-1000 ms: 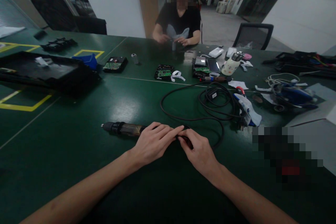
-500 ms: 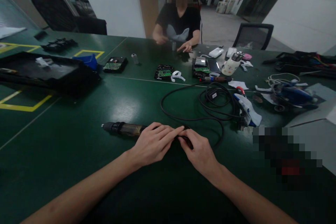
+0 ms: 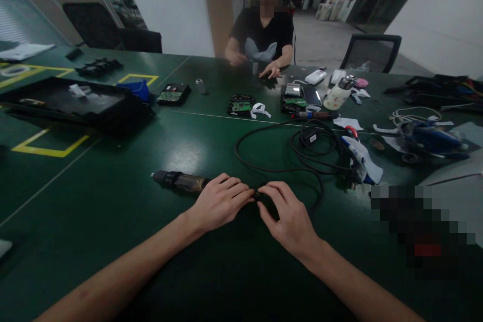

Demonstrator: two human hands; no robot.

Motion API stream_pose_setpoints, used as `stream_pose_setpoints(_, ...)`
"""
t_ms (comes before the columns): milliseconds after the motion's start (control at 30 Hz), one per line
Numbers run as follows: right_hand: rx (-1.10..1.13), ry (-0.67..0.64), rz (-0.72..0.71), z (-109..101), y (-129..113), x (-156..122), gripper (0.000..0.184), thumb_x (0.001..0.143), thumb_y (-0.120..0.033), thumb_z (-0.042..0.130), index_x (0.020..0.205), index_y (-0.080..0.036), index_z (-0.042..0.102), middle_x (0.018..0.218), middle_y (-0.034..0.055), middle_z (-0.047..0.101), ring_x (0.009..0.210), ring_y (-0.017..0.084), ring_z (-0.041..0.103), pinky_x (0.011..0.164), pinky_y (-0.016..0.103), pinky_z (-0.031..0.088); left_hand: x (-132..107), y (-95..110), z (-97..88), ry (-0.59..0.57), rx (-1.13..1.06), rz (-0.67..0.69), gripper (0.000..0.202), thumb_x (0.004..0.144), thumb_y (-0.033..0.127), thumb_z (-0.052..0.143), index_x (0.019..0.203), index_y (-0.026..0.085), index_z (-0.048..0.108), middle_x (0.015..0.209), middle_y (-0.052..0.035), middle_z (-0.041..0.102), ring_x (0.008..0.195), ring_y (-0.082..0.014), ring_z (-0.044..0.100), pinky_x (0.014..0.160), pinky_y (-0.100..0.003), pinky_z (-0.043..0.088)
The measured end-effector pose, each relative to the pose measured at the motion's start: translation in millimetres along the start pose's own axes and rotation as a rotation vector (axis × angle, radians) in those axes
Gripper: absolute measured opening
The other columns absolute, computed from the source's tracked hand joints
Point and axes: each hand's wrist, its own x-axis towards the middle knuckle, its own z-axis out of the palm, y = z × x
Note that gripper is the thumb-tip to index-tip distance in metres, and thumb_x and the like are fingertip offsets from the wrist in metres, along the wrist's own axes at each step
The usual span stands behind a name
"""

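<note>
Left hand point(image 3: 221, 204): fingers close together, folded over the barrel of the electric screwdriver point(image 3: 181, 181). The tool lies flat on the green table point(image 3: 113, 201), its dark nose projecting left of those fingers. Right hand point(image 3: 289, 216): fingers curled narrow, pinching the tool's rear end, tips almost meeting the left ones. Black cable point(image 3: 279, 166) loops beyond the 2 hands' fingers.

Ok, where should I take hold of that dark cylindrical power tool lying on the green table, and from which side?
Grip the dark cylindrical power tool on its bare amber-tinted barrel, left of the left hand, coming from above with fingers across it. It lies flat, lengthwise left to right, on the green table. The left hand and right hand cover its right end, near the black cable.
</note>
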Motion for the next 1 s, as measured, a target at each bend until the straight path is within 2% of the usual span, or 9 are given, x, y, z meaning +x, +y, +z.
stream_pose_setpoints(133,-0.033,0.064,-0.067,-0.4,-2.7,-2.5,0.036,0.095,-0.015,0.06,0.129,-0.024,0.06,0.126,0.0123,0.062,0.118,0.031,0.06,0.102,0.052,0.054,-25.8,-25.2,-15.0,-0.014,0.015,-0.07,0.021,0.105,0.03,0.054,0.118,0.023,0.068,0.107,-0.0024,0.074,0.099,-0.0176,0.068,0.084,-0.034,0.046)
stream_pose_setpoints(267,0.0,0.099,-0.086,-1.4,-0.6,-2.7,0.036,0.095,-0.011,0.058,0.129,-0.024,0.06,0.123,0.0113,0.062,0.115,0.029,0.062,0.097,0.048,0.057,-73.7,-71.3,-38.0,-0.034,0.075,-0.153,0.021,0.103,0.034,0.055,0.116,0.025,0.07,0.107,-0.0019,0.074,0.097,-0.0189,0.069,0.084,-0.034,0.048)
stream_pose_setpoints(467,0.014,0.144,-0.109,0.6,2.8,-3.4,0.033,0.097,-0.01,0.056,0.127,-0.022,0.059,0.12,0.0102,0.062,0.11,0.026,0.063,0.093,0.044,0.059,-162.1,-150.7,-77.5,-0.157,0.175,-0.412,0.027,0.103,0.046,0.051,0.112,0.027,0.068,0.111,0.0019,0.072,0.106,-0.02,0.065,0.102,-0.04,0.043)
stream_pose_setpoints(533,0.014,0.128,-0.102,0.9,3.2,-3.9,0.032,0.097,-0.01,0.055,0.127,-0.022,0.059,0.121,0.0104,0.062,0.111,0.025,0.064,0.093,0.044,0.059,-182.4,-168.0,-85.5,-0.185,0.239,-0.488,0.036,0.102,0.054,0.046,0.113,0.026,0.066,0.115,0.0018,0.07,0.111,-0.021,0.063,0.106,-0.042,0.041)
stream_pose_setpoints(600,0.012,0.107,-0.093,0.7,3.1,-4.4,0.032,0.098,-0.011,0.054,0.127,-0.023,0.059,0.122,0.0106,0.061,0.111,0.025,0.064,0.091,0.043,0.06,-192.5,-176.4,-88.1,-0.218,0.292,-0.529,0.044,0.1,0.06,0.042,0.118,0.026,0.063,0.12,0.0009,0.068,0.116,-0.0224,0.06,0.111,-0.045,0.037)
stream_pose_setpoints(667,0.011,0.096,-0.088,0.3,2.8,-4.7,0.031,0.098,-0.011,0.054,0.127,-0.023,0.059,0.122,0.0106,0.061,0.11,0.025,0.065,0.089,0.042,0.061,-191.4,-175.9,-85.9,-0.244,0.327,-0.578,0.052,0.099,0.066,0.038,0.116,0.023,0.061,0.117,-0.0014,0.068,0.114,-0.0229,0.06,0.11,-0.044,0.037)
stream_pose_setpoints(800,0.012,0.097,-0.09,-0.2,2.5,-4.4,0.031,0.098,-0.011,0.054,0.126,-0.022,0.06,0.122,0.0103,0.061,0.109,0.024,0.066,0.087,0.039,0.062,-163.4,-155.6,-74.9,-0.309,0.362,-0.681,0.054,0.104,0.064,0.029,0.096,0.019,0.058,0.093,-0.0021,0.065,0.089,-0.0196,0.062,0.096,-0.036,0.043)
stream_pose_setpoints(900,0.011,0.11,-0.112,0.1,2.0,-4.1,0.032,0.097,-0.009,0.054,0.126,-0.022,0.06,0.121,0.01,0.062,0.109,0.024,0.065,0.087,0.039,0.061,-127.8,-125.9,-62.6,-0.297,0.342,-0.62,0.046,0.108,0.053,0.03,0.093,0.019,0.056,0.088,-0.0025,0.064,0.085,-0.021,0.062,0.096,-0.039,0.044)
stream_pose_setpoints(1000,-0.004,0.117,-0.16,0.4,0.8,-5.2,0.033,0.096,-0.007,0.054,0.125,-0.021,0.061,0.119,0.01,0.064,0.107,0.023,0.065,0.088,0.038,0.06,-83.4,-80.1,-44.7,-0.218,0.286,-0.562,0.038,0.107,0.043,0.037,0.087,0.019,0.057,0.081,-0.0047,0.063,0.077,-0.0217,0.061,0.091,-0.042,0.046)
